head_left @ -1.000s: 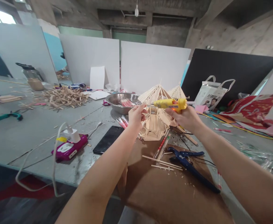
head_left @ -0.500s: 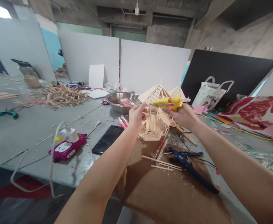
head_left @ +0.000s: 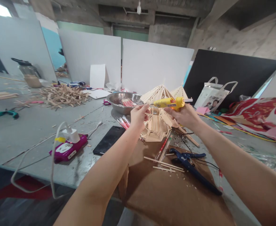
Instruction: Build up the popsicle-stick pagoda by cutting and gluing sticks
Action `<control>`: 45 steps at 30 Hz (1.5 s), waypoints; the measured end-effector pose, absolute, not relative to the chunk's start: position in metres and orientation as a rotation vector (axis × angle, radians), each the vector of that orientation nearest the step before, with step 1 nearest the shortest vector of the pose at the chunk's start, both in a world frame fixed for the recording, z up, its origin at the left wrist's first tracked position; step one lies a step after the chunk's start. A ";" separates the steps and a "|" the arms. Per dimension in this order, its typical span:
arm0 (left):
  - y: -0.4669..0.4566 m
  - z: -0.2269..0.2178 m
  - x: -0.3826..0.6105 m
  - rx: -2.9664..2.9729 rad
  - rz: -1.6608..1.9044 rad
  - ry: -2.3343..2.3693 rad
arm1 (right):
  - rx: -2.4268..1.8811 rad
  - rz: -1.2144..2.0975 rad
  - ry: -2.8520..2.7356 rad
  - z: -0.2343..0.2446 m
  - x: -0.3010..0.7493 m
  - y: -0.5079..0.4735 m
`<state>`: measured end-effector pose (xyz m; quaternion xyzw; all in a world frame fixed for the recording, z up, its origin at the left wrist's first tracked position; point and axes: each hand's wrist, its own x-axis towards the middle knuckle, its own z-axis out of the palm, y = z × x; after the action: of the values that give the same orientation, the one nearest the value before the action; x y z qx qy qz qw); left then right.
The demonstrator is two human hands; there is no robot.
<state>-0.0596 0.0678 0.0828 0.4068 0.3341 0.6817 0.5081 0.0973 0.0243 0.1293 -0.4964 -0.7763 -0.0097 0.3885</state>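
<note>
My right hand (head_left: 184,116) grips a yellow glue gun (head_left: 169,102) held level, its nozzle pointing left. My left hand (head_left: 138,115) is pinched shut just at the nozzle tip; what it holds is too small to make out. Both hands hover in front of a model pavilion of wooden sticks (head_left: 157,125) with a conical stick roof (head_left: 157,93). A second stick cone (head_left: 179,92) stands behind it. Loose sticks (head_left: 166,165) lie on brown cardboard (head_left: 170,191) below the hands.
Blue cutters (head_left: 194,171) lie on the cardboard at the right. A black phone (head_left: 109,140), a purple power strip (head_left: 67,149) with a white charger, a steel bowl (head_left: 122,103) and a heap of stick scraps (head_left: 62,95) sit on the grey table (head_left: 34,128). White boards stand behind.
Both hands and the glue gun have shifted slightly left and stayed close together at the model; the view has moved a little. Nothing was picked up or let go.
</note>
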 end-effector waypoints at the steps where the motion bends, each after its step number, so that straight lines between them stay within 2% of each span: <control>1: 0.068 0.083 -0.060 0.982 1.644 0.805 | -1.257 -0.032 -1.979 0.129 0.097 0.025; 25: 0.068 0.083 -0.061 0.996 1.640 0.808 | -1.324 -0.108 -1.927 0.129 0.098 0.030; 37: 0.067 0.083 -0.059 0.995 1.651 0.796 | -1.161 0.483 -1.570 0.108 0.116 0.017; 45: 0.053 0.077 -0.057 0.952 1.642 0.843 | -1.096 0.736 -1.196 0.075 0.152 -0.021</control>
<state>-0.0572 0.0532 0.0768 0.3950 0.3498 0.6812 0.5075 0.1524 -0.0215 0.0755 -0.4782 -0.5220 0.3211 0.6290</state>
